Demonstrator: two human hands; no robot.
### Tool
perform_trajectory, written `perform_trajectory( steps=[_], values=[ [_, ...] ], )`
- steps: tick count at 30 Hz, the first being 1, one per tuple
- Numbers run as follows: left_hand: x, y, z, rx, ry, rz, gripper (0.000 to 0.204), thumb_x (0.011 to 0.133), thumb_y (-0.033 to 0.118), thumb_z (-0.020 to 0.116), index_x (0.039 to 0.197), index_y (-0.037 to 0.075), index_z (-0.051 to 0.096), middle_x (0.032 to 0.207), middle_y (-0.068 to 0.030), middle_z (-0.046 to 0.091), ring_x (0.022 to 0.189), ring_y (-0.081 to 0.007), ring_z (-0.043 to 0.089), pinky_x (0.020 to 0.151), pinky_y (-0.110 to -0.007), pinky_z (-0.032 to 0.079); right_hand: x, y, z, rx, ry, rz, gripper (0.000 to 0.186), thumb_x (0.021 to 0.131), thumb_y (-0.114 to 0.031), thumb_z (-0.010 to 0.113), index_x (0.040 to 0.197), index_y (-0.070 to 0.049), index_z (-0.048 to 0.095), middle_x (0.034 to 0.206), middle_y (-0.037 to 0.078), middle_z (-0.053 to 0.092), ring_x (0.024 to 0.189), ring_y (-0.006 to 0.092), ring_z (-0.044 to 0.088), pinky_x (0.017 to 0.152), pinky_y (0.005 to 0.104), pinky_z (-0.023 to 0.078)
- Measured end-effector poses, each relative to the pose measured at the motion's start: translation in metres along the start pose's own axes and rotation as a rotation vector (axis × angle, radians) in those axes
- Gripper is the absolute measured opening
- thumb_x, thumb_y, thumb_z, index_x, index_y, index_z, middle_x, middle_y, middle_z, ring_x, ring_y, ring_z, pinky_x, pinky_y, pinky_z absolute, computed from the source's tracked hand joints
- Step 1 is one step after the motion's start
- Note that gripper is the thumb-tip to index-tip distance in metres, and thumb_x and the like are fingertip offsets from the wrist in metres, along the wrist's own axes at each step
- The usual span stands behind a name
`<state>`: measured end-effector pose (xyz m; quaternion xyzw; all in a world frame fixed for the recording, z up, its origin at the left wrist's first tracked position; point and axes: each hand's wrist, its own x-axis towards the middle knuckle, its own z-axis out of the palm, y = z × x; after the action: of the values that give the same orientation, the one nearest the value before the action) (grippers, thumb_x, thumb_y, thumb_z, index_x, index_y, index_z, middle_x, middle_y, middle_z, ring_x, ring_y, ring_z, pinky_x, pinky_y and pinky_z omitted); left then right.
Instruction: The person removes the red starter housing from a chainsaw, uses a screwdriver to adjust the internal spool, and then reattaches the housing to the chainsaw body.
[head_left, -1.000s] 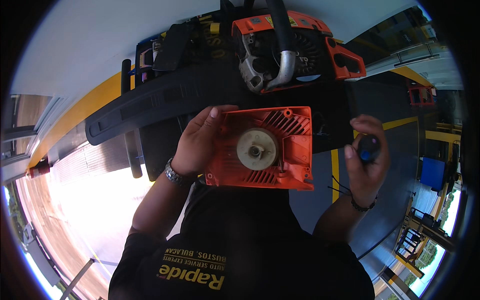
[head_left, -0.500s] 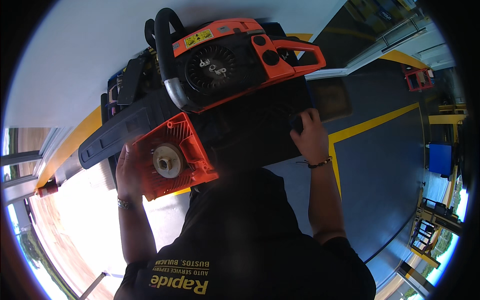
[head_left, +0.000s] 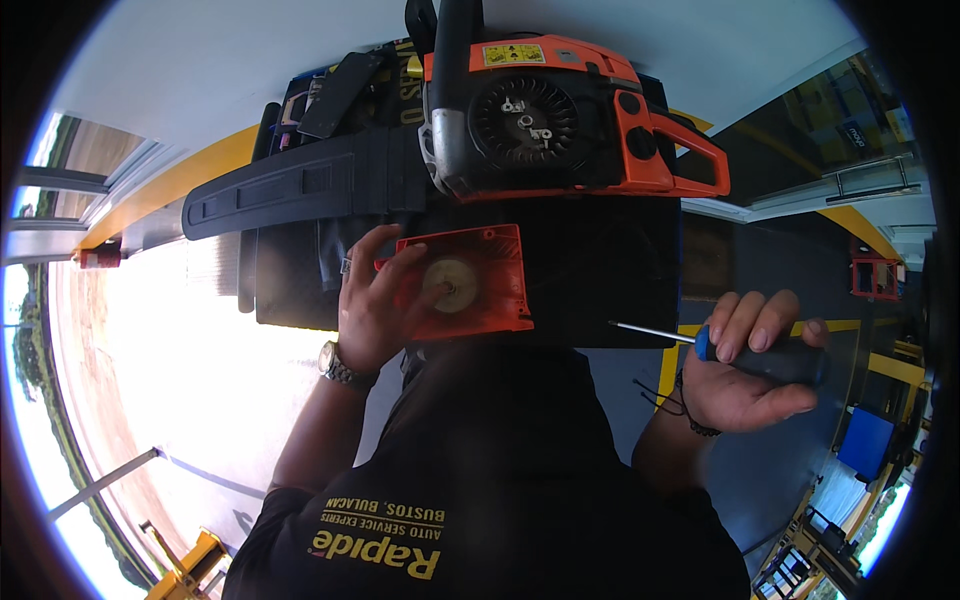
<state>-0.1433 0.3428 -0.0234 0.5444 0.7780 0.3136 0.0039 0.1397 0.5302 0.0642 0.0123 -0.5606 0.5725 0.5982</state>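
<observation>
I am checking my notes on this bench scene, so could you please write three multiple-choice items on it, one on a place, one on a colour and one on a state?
1. Where does the chainsaw lie relative to the orange cover?
A. Farther from the person, on the black mat
B. On the floor
C. In the person's lap

2. What colour is the collar of the screwdriver where the shaft meets the handle?
A. Red
B. Blue
C. Green

3. What is the state of the left hand?
A. Open and resting flat on the mat
B. Closed on the screwdriver
C. Holding the orange cover by its left edge

Answers: 1 A, the saw sits above the cover in the picture, on the mat. 2 B, a blue collar shows beside the right hand. 3 C, the fingers wrap the cover's left side.
</observation>
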Motion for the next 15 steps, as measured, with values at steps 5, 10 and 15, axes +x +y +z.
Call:
perform_trajectory(
  steps=[5, 10, 15],
  values=[
    [-0.001, 0.021, 0.006, 0.141, -0.193, 0.051, 0.055, 0.067, 0.033, 0.088, 0.117, 0.017, 0.070, 0.146, -0.0109, 0.048, 0.138, -0.0363, 0.043, 0.103, -0.051, 0.046, 0.017, 0.038, 0.064, 0.271, -0.303, 0.102, 0.045, 0.098, -0.036, 0.065, 0.124, -0.009, 0.041, 0.092, 0.007, 0.052, 0.068, 0.0149, 0.053, 0.062, 0.0299, 0.047],
    [-0.001, 0.013, 0.009, 0.068, -0.208, -0.005, 0.060, 0.067, 0.038, 0.087, 0.119, 0.016, 0.069, 0.148, -0.0077, 0.046, 0.139, -0.0363, 0.041, 0.105, -0.051, 0.043, -0.003, 0.090, 0.101, 0.470, -0.272, 0.290, 0.047, 0.095, -0.042, 0.066, 0.113, -0.004, 0.046, 0.082, 0.011, 0.055, 0.067, 0.0141, 0.052, 0.058, 0.0286, 0.043],
    [-0.003, 0.008, 0.012, -0.025, -0.201, -0.038, 0.063, 0.068, 0.038, 0.086, 0.124, 0.015, 0.066, 0.150, -0.0074, 0.043, 0.139, -0.0349, 0.040, 0.107, -0.050, 0.042, -0.012, 0.119, 0.110, 0.318, -0.297, 0.376, 0.057, 0.098, -0.061, 0.051, 0.108, -0.005, 0.046, 0.073, 0.009, 0.048, 0.060, 0.0138, 0.042, 0.055, 0.0283, 0.039]
  ],
)
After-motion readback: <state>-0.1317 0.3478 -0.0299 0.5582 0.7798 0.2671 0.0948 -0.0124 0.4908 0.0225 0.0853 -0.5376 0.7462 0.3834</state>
